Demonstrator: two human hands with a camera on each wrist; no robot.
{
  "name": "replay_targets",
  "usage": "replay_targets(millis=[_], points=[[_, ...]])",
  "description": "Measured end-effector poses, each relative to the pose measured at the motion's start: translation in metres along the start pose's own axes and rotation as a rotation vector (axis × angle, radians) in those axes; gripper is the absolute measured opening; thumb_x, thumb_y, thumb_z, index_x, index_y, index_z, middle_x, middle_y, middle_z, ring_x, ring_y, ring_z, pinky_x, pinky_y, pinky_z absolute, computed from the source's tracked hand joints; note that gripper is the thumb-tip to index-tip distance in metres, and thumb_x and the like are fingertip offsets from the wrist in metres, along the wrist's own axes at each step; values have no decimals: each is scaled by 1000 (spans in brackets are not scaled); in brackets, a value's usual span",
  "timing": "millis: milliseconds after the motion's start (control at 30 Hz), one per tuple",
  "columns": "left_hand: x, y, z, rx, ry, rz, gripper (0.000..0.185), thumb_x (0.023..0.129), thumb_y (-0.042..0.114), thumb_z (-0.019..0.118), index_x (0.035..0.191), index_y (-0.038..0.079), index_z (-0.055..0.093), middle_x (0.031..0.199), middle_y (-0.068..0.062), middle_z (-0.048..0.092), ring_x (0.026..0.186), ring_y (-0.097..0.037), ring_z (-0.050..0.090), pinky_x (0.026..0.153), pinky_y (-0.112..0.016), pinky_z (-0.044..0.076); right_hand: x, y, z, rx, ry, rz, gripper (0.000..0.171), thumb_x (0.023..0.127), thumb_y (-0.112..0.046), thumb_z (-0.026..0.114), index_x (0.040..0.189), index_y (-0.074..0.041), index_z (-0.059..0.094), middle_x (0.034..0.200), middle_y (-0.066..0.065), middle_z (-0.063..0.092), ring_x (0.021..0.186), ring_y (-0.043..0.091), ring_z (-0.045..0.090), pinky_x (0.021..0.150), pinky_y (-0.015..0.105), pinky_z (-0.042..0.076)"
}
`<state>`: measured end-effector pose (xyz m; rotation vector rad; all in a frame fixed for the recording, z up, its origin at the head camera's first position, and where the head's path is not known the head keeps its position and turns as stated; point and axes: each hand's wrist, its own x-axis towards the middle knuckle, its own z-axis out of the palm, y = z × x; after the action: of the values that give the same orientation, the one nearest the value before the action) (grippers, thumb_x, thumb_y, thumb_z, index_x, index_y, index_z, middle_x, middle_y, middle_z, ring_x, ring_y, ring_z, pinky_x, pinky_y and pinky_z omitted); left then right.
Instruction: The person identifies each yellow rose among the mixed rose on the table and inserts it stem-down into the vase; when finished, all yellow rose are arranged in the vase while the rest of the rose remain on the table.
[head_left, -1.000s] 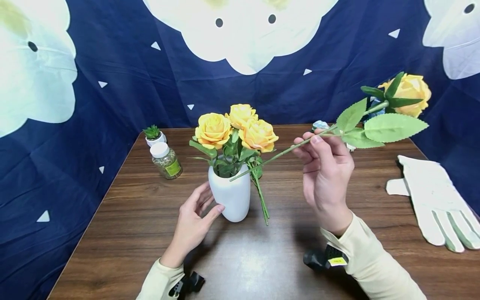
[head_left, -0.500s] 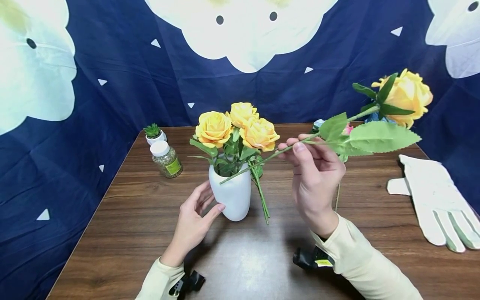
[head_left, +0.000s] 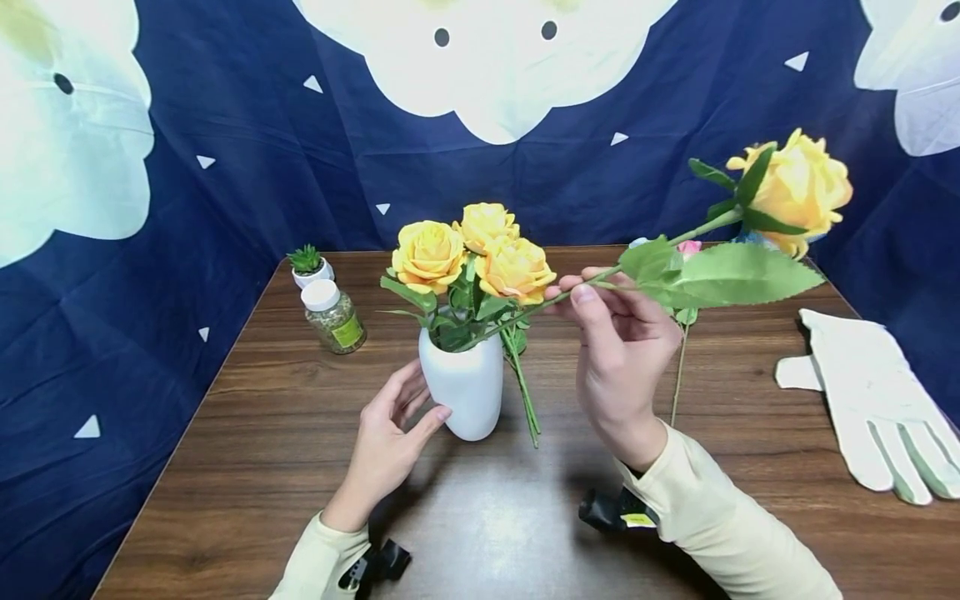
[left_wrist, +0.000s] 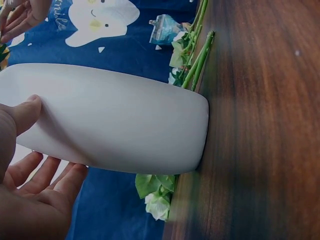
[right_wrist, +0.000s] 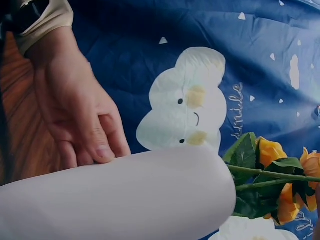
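Note:
A white vase [head_left: 463,396] stands upright on the wooden table with several yellow roses [head_left: 429,257] in it. My left hand [head_left: 388,433] holds it from the left, thumb [left_wrist: 27,112] on the near side and fingers [left_wrist: 70,182] behind. Between thumb and fingertips, my right hand [head_left: 626,358] pinches the green stem of another yellow rose [head_left: 802,190]. That rose slants, its bloom high at the right and its lower stem end at the vase's mouth. In the right wrist view, green stems [right_wrist: 275,174] run to the vase's opening.
Loose green stems [head_left: 527,396] lie just right of the vase. At the back left are a lidded jar [head_left: 334,321] and a small potted plant [head_left: 307,265]. A white glove [head_left: 873,392] lies at the right. A pink flower [head_left: 688,248] shows behind my right hand.
My right hand has moved left with the held rose, bringing its stem end from in front of the vase's rim to its mouth. My left hand stays on the vase.

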<state>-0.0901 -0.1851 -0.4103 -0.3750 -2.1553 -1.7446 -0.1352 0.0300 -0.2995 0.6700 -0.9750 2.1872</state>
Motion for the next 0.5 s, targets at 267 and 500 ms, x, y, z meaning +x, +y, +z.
replay_targets(millis=[267,500], points=[[1,2,0,9,3,-4,60,84,-17,75,139,-13,52,134,-33,60,122,-4,60,107,-21,52,-10,8,4,-126,-79,-39,14,91,9,67,101,4,75,90,9,77,81,18,77,76,35,68],[0,2,0,20,2,-15,60,84,-16,75,140,-13,52,135,-32,61,123,-8,61,107,-21,52,-19,21,3,-108,-148,63,24,90,6,71,105,-11,79,96,0,78,88,13,76,75,33,68]])
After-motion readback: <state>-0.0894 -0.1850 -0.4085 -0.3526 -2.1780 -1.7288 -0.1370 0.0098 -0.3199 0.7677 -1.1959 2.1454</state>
